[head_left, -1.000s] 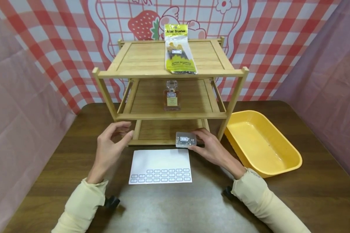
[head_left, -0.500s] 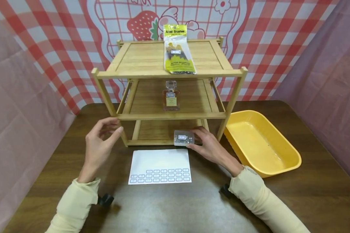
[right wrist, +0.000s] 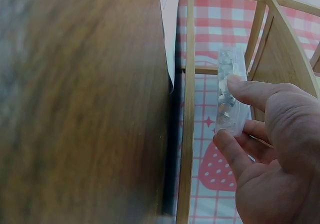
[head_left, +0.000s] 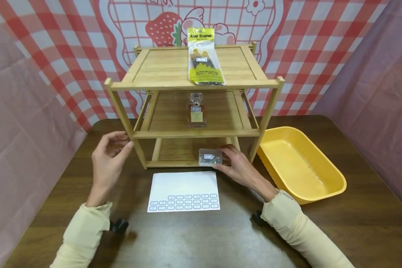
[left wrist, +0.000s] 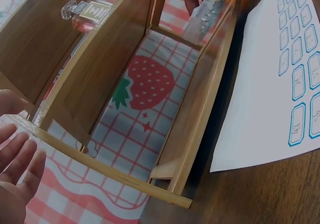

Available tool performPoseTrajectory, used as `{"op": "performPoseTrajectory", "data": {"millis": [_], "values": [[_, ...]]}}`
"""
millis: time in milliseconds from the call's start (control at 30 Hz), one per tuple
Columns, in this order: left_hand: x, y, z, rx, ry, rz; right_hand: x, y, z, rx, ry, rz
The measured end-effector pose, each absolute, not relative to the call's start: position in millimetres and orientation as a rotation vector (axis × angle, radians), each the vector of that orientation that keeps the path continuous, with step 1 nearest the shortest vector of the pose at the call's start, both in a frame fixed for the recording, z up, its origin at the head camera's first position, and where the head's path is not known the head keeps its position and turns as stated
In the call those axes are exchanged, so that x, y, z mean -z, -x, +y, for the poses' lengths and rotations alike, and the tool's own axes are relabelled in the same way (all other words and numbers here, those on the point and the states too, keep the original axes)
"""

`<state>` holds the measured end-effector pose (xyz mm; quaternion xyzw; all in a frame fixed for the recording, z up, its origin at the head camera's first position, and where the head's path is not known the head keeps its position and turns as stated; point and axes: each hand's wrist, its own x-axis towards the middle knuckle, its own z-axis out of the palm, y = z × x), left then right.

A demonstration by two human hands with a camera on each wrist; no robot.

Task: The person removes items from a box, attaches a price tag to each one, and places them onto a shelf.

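In the head view my right hand (head_left: 236,167) pinches a small clear plastic box (head_left: 210,157) between thumb and fingers. The box holds small shiny pieces and bears a white label. It is at the front of the wooden rack's bottom shelf (head_left: 174,150); the right wrist view shows its side, with the thumb on one face (right wrist: 232,91). My left hand (head_left: 108,160) is at the rack's left front post, fingers loosely bent and nothing held. Whether it touches the post I cannot tell.
A perfume bottle (head_left: 196,111) stands on the middle shelf. A packet of artist brushes (head_left: 206,72) lies on the top shelf (head_left: 154,69). A sheet of blue-framed labels (head_left: 184,182) lies before the rack. To the right sits a yellow tray (head_left: 335,175).
My left hand has moved left, from before the bottom shelf to the left front post. The right hand has carried the plastic box slightly left and inward.
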<state>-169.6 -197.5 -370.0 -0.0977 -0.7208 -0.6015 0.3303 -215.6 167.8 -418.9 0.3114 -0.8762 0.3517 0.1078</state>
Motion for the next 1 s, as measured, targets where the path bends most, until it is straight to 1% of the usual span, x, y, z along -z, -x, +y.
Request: {"op": "performPoseTrajectory", "data": {"millis": [167, 500, 800, 1000], "values": [[372.4, 176.4, -198.8, 1.615, 0.222, -1.858, 419.9, 216.6, 167.1, -1.024, -0.913, -2.580], [371.9, 186.6, -199.3, 1.702, 0.232, -1.826, 420.1, 218.1, 164.2, -1.056, -0.909, -2.587], [371.7, 192.6, -200.4, 1.694, 0.191, -1.881, 418.5, 218.0, 163.1, -1.073, -0.914, -2.584], [371.4, 197.4, -200.1, 1.706, 0.212, -1.883, 418.3, 218.3, 162.5, -1.077, -0.907, -2.588]]}}
